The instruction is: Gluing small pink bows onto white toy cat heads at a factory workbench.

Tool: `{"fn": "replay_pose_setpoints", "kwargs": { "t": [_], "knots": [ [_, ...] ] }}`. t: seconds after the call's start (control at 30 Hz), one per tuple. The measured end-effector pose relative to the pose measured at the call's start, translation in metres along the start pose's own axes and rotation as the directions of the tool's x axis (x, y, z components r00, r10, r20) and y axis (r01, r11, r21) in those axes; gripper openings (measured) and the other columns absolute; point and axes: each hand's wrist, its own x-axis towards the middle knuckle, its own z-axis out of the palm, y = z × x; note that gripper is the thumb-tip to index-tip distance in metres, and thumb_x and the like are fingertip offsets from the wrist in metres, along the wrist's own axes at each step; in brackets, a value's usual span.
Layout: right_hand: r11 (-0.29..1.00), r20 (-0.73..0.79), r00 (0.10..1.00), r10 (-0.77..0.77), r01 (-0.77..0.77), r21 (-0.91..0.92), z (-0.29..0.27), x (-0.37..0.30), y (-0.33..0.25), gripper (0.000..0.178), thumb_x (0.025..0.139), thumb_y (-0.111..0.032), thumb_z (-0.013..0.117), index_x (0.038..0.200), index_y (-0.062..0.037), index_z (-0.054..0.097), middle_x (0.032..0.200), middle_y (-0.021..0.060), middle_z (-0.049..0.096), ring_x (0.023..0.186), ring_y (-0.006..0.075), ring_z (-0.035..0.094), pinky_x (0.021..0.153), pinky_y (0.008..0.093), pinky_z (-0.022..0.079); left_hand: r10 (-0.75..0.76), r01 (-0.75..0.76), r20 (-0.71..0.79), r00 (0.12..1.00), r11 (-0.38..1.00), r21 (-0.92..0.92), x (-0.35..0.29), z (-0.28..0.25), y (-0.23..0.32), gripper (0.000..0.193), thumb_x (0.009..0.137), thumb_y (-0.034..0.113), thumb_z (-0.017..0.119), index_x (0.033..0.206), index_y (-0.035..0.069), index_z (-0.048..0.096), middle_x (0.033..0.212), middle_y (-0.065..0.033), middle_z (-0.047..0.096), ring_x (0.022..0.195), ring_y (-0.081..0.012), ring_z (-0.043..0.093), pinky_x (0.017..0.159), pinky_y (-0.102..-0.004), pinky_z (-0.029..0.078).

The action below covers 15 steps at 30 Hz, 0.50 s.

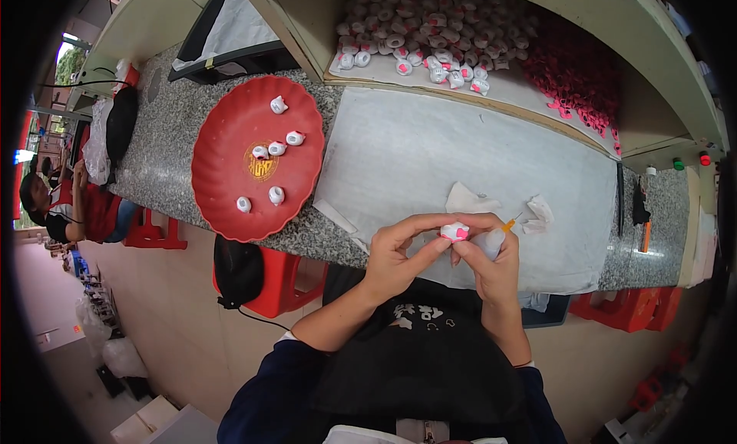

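In front of my chest, a small white toy piece (454,231) with a pink part on it is pinched between both hands. My left hand (401,252) grips it with thumb and fingers from the left. From the right, my right hand (495,271) pinches the same piece. A translucent squeeze bottle (491,242) with an orange needle tip (510,225) is also tucked in my right hand, its needle pointing up and right. Beyond the hands, crumpled white tissue pieces (540,214) lie on the white sheet (399,148).
A red scalloped tray (219,129) with several white pieces stands at left. The shelf behind holds heaps of white pieces (437,29) and pink parts (576,75). A black bin (253,59) sits at the back left. Far left, another person (84,206) sits beside the counter.
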Motion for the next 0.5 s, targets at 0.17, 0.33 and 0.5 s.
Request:
{"fn": "replay_pose_setpoints", "kwargs": {
  "t": [0.17, 0.33, 0.5],
  "knots": [
    [0.999, -0.005, 0.999, 0.033, -0.033, -0.033, -0.0024, 0.0004, -0.002, 0.023, 0.07, 0.003, 0.053, 0.093, 0.0036, 0.051, 0.082, 0.0132, 0.056, 0.065, 0.0144, 0.053, 0.05, 0.0233, 0.042, -0.119, 0.115, -0.014, 0.993, 0.983, -0.14, 0.0016, 0.002, 0.0044, 0.025, 0.074, -0.006, 0.052, 0.099, -0.007, 0.049, 0.098, -0.0148, 0.054, 0.093, -0.018, 0.052, 0.081, -0.0272, 0.04],
    [1.0, -0.024, 1.0, 0.005, -0.006, -0.018, -0.0015, 0.0008, 0.0007, 0.022, 0.07, 0.003, 0.053, 0.092, 0.0039, 0.052, 0.078, 0.0117, 0.056, 0.062, 0.0143, 0.052, 0.05, 0.0234, 0.041, -0.033, 0.033, 0.011, 0.999, 0.998, -0.049, 0.0024, -0.0014, -0.0028, 0.024, 0.076, -0.004, 0.052, 0.099, -0.006, 0.05, 0.097, -0.0145, 0.055, 0.091, -0.0172, 0.053, 0.079, -0.0272, 0.042],
    [0.999, 0.011, 0.999, 0.039, -0.039, -0.013, -0.0061, 0.0024, -0.0022, 0.022, 0.07, 0.002, 0.056, 0.092, 0.0031, 0.053, 0.076, 0.0089, 0.056, 0.06, 0.0119, 0.052, 0.051, 0.0222, 0.042, -0.16, 0.17, 0.057, 0.985, 0.944, -0.283, 0.0041, -0.0051, -0.0016, 0.023, 0.076, -0.001, 0.053, 0.099, -0.005, 0.05, 0.096, -0.0139, 0.055, 0.089, -0.0162, 0.053, 0.077, -0.0277, 0.043]
  ]
}}
